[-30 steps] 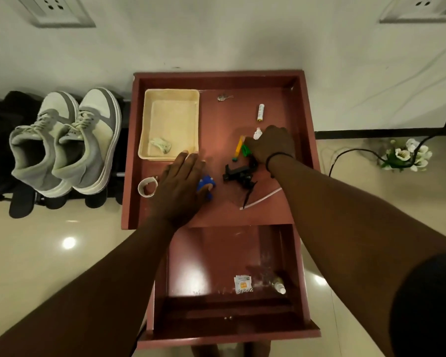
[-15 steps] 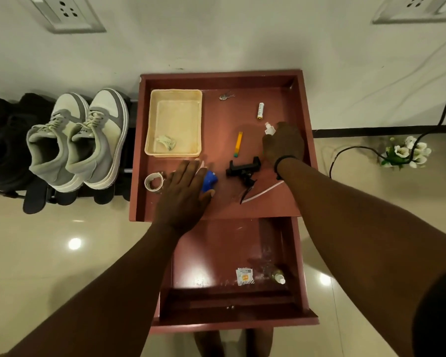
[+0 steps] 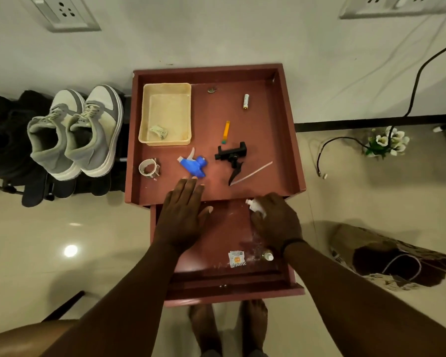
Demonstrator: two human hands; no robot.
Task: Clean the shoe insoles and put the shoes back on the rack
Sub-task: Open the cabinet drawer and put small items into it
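The right hand point(image 3: 277, 220) curls around a small white bottle point(image 3: 255, 206) above the open drawer point(image 3: 216, 240), seemingly to stow it. The left hand point(image 3: 184, 215) hovers flat, fingers straight, holding nothing. The shoes point(image 3: 75, 132) sit on the rack point(image 3: 5, 188) beside the table point(image 3: 286, 140).

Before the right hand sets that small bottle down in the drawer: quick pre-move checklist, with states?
1. Grip on bottle: ok. The right hand holds the small white bottle, cap poking out toward the table top.
2. Drawer open: ok. The drawer is pulled out below both hands.
3. Landing spot: ok. Bare floor shows beyond the sachet and the little bottle.
4. Left hand clear: not ok. The left hand lies flat over the drawer's back edge.
5. Bottle cap sealed: cannot tell.
6. Shoes on rack: ok. The grey sneakers sit beside the table.
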